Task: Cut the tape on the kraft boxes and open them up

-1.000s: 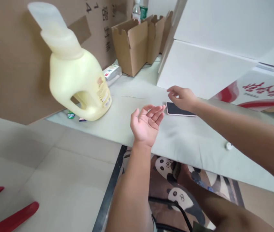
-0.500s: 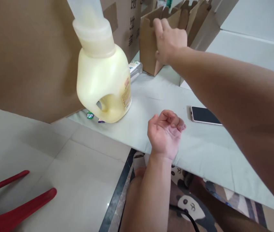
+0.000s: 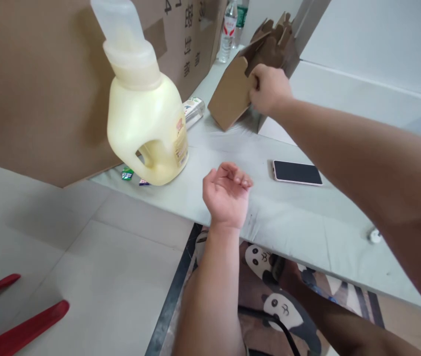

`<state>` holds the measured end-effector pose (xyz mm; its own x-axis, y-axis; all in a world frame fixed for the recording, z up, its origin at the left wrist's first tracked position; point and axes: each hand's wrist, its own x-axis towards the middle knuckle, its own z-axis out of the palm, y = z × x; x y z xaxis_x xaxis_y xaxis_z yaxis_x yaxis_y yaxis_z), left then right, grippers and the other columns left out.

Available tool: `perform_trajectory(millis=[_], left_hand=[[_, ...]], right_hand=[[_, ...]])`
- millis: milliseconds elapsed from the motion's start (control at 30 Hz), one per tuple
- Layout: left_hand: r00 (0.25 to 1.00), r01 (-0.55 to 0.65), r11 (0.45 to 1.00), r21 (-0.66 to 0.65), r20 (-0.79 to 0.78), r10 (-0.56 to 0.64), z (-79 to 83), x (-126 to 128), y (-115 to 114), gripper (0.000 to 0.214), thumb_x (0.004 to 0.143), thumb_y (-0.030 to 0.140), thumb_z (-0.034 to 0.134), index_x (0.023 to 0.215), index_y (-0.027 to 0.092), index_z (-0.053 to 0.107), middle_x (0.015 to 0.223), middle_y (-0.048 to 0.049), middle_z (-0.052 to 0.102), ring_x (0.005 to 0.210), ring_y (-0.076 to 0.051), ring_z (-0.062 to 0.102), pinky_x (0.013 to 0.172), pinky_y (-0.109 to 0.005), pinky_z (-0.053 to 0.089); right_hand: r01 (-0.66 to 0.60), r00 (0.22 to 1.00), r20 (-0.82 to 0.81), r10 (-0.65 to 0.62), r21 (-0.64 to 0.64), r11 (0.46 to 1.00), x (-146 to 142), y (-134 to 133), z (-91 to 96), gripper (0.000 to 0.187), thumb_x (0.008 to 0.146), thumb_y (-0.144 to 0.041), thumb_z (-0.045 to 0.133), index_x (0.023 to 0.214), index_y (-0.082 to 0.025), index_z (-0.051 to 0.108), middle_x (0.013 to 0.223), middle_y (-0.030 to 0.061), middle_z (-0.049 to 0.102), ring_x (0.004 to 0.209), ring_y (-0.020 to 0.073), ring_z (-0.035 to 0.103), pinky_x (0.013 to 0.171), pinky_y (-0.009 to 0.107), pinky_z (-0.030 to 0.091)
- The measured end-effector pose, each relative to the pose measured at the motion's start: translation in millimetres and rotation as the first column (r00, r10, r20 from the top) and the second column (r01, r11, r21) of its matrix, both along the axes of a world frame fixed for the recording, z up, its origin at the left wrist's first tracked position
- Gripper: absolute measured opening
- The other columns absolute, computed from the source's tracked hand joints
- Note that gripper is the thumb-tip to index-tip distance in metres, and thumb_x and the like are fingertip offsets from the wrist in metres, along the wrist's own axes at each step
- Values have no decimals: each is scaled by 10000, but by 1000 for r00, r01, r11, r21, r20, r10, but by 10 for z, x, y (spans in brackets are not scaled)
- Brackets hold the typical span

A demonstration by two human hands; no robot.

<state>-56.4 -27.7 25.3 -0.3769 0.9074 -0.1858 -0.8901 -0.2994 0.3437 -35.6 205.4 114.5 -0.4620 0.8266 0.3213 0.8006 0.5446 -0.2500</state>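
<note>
My right hand is closed on the edge of a brown cardboard box with notched upper flaps. The box leans over at the back of the pale covered table. Near the table's front edge lies my left hand, palm up, its fingers loosely bent and nothing in them. To its left stands a large pale-yellow jug with a handle and a clear cap. A dark-screened phone lies to the right of my left hand.
A big cardboard carton fills the left side. Behind the jug lies a clear container; a water bottle stands farther back. Small wrapped packets sit beside the jug. Red legs show on the floor at lower left.
My right hand has pulled the cardboard box, which now tilts to the right and uncovers the bottles behind. The whole view has shifted a little. My left hand keeps its pose.
</note>
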Motion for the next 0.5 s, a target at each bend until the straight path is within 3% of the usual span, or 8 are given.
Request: perform_trajectory(millis=[67, 167, 233, 267, 333, 400, 500], left_hand=[[979, -190, 976, -102, -91, 181, -27, -48, 5, 333, 933, 430, 513, 678, 217, 521, 602, 37, 316, 514, -114, 369, 562, -268, 357], [852, -517, 813, -267, -257, 457, -40, -123, -8, 305, 942, 341, 491, 665, 223, 441, 596, 48, 310, 509, -112, 353, 561, -270, 328], [766, -631, 725, -276, -373, 524, -26, -132, -26, 268, 964, 307, 463, 712, 222, 497, 667, 29, 450, 620, -117, 488, 648, -262, 388], [733, -655, 716, -243, -434, 523, -17, -113, -35, 248, 973, 301, 467, 751, 222, 544, 736, 17, 530, 714, -121, 557, 709, -255, 415], [700, -616, 776, -136, -545, 461, -12, -25, -49, 221, 983, 329, 504, 838, 224, 635, 861, -1, 637, 874, -140, 633, 803, -254, 449], [683, -469, 883, -1, -635, 361, -33, 112, -54, 271, 987, 419, 542, 882, 223, 699, 888, -17, 688, 899, -168, 664, 820, -274, 479], [640, -169, 974, 151, -735, 225, -100, 329, -38, 409, 974, 583, 570, 919, 230, 768, 933, -37, 751, 909, -203, 692, 816, -308, 516]], right_hand=[[-63, 998, -29, 64, 43, 997, 296, -272, -8, 234, 863, -133, 657, 1044, -280, 676, 1091, 85, 757, 1138, 356, 698, 1045, 551, 571], [-113, 987, -105, 123, 92, 989, 962, -934, -52, 133, 836, -229, 650, 950, -293, 676, 937, 64, 748, 918, 300, 701, 880, 475, 589], [-68, 971, -214, 103, 165, 984, 1484, -1483, -124, 114, 814, -207, 589, 840, -297, 652, 833, 45, 716, 693, 247, 645, 714, 447, 556], [-41, 956, -274, 104, 226, 973, 1741, -1755, -175, 141, 799, -185, 570, 784, -315, 623, 751, 35, 682, 614, 239, 600, 620, 433, 507], [-4, 934, -342, 97, 263, 965, 2203, -2236, -291, 173, 810, -197, 583, 757, -358, 618, 700, 45, 647, 568, 254, 579, 525, 428, 441], [79, 911, -410, 40, 268, 960, 2565, -2570, -404, 212, 892, -283, 565, 763, -411, 672, 660, 55, 602, 525, 265, 564, 460, 419, 391], [153, 896, -444, -14, 278, 948, 2913, -2750, -519, 258, 970, -330, 522, 874, -418, 745, 684, 32, 618, 503, 237, 550, 434, 381, 353]])
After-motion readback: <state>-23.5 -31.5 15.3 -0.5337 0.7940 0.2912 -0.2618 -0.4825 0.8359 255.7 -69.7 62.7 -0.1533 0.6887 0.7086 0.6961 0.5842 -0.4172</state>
